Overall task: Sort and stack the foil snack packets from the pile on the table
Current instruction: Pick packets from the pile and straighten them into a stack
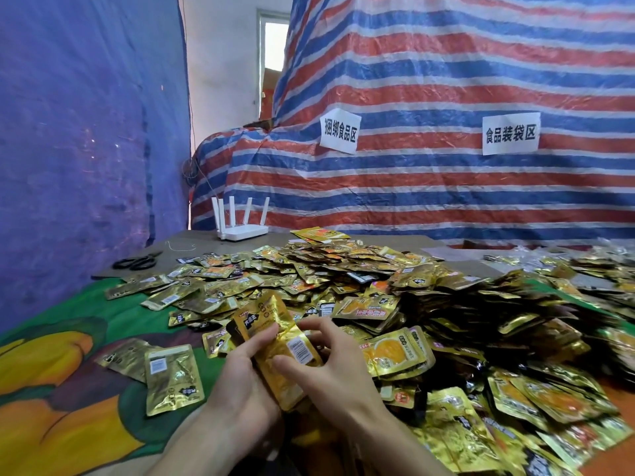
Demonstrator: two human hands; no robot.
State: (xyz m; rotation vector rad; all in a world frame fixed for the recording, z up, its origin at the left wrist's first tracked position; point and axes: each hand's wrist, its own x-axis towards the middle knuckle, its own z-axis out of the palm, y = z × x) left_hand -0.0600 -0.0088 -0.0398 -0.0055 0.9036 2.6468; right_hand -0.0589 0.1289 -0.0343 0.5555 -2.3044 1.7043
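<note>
Hundreds of gold foil snack packets lie in a loose pile across the middle and right of the bench. Faces and backs are mixed and point every way, which is why each one must be lifted and turned before it can join a stack. Close to the person, a held stack of several packets stands tilted between both hands, clear of the heap, I would guess so that its edges can be squared. The left grip is closed round that stack from beneath, fingers curled up its left side. The right grip is half closed: its thumb lies on the front packet below the barcode label and its fingers arch over the top edge, pinching it, likely seating it on the others. A few loose packets lie flat to the left, apart from the heap; whether they are a sorted lot I cannot tell. Scissors and a white router sit at the far left.
</note>
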